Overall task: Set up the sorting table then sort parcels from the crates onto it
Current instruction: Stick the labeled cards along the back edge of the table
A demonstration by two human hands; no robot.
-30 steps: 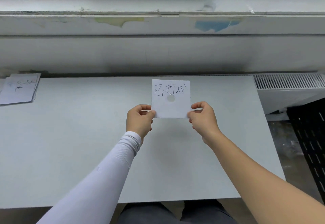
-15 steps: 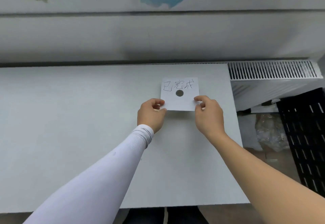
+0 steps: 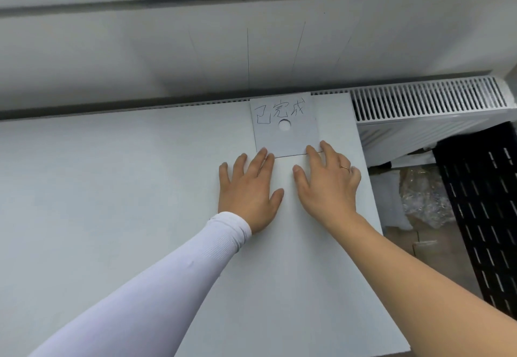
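Paper is lying flat at the far edge of the bench point(image 3: 112, 202), toward its right end: a square label card point(image 3: 288, 135) with handwritten characters along its top and a round hole punched just below them. The card is sitting straight ahead of both hands, beyond the fingertips, with its far edge reaching the back edge of the bench and its near edge running crosswise from left to right. The left hand point(image 3: 249, 188) is lying palm down with its fingers point(image 3: 261, 160) straight and spread, the tips of the longest ones touching the card's near left corner; it is gripping nothing. The right hand point(image 3: 327, 186), wearing a thin ring, is likewise flat and spread, its fingertips resting on the near right corner and holding nothing in a pinch. Neither hand is nearer than the other; they are flanking the card's near edge evenly, one at each corner. Judging from this, the setting-up step is under way and the card is being pressed or nudged into place, so any further adjustment would be a push away from the body or a small sideways slide, with little room left before the back edge. To the right, beyond the bench end, a white slatted radiator point(image 3: 430, 99) is standing against the wall, and a black perforated crate point(image 3: 486, 216) is sitting lower down beside some clear plastic wrapping point(image 3: 422, 197). No parcels are showing on the bench.
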